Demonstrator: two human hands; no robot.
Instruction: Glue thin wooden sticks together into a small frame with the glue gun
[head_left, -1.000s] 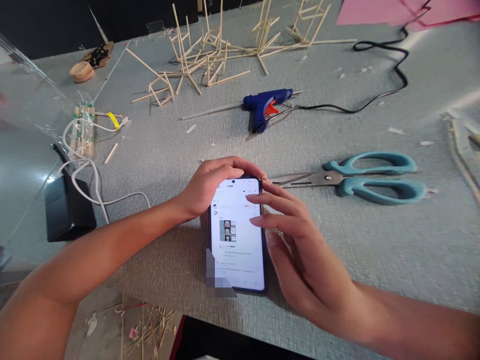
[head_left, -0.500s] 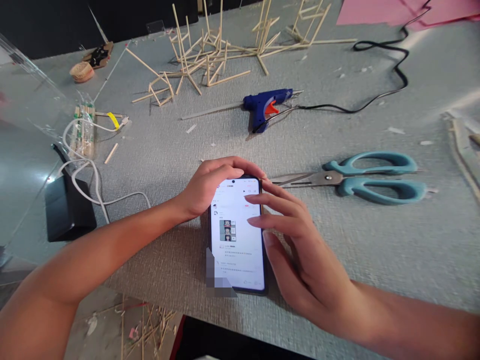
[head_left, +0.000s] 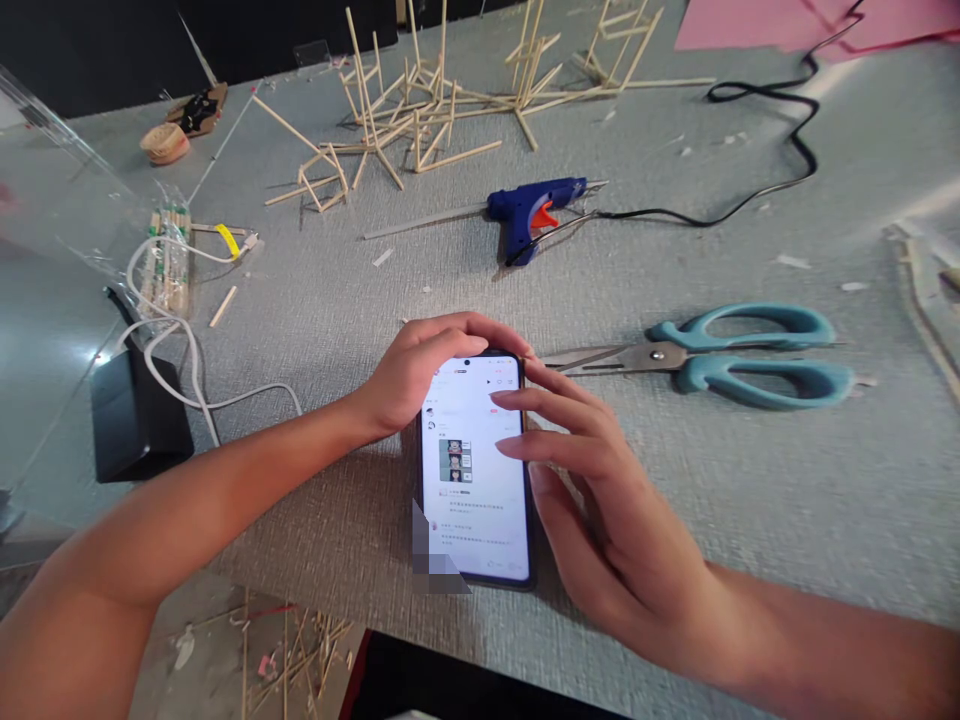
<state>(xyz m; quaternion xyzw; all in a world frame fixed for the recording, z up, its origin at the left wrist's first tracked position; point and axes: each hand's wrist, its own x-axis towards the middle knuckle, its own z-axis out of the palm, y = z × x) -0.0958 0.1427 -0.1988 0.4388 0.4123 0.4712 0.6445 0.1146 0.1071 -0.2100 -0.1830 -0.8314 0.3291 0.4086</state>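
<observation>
A smartphone (head_left: 480, 470) with a lit white page of text and small pictures lies near the table's front edge. My left hand (head_left: 427, 365) curls round the phone's top end, its thumb along the upper edge and its fingers reaching behind to the top right corner. My right hand (head_left: 607, 490) comes in from the right with its fingers apart. Two of its fingertips hover over or touch the screen's right side; I cannot tell which. Its thumb lies beside the phone's right edge. Teal-handled scissors (head_left: 675, 357) lie just beyond this hand, blades towards the phone.
Behind the phone lies a blue glue gun (head_left: 529, 210) with a black cord (head_left: 802, 140). Thin-stick frames (head_left: 420, 120) stand at the back. A black box (head_left: 139, 415), white cable (head_left: 199, 375) and bagged sticks (head_left: 166, 260) are left. Pink paper (head_left: 735, 22) is back right.
Almost nothing differs. Both hands and the phone stay in place, and the page on the screen looks nearly the same.
</observation>
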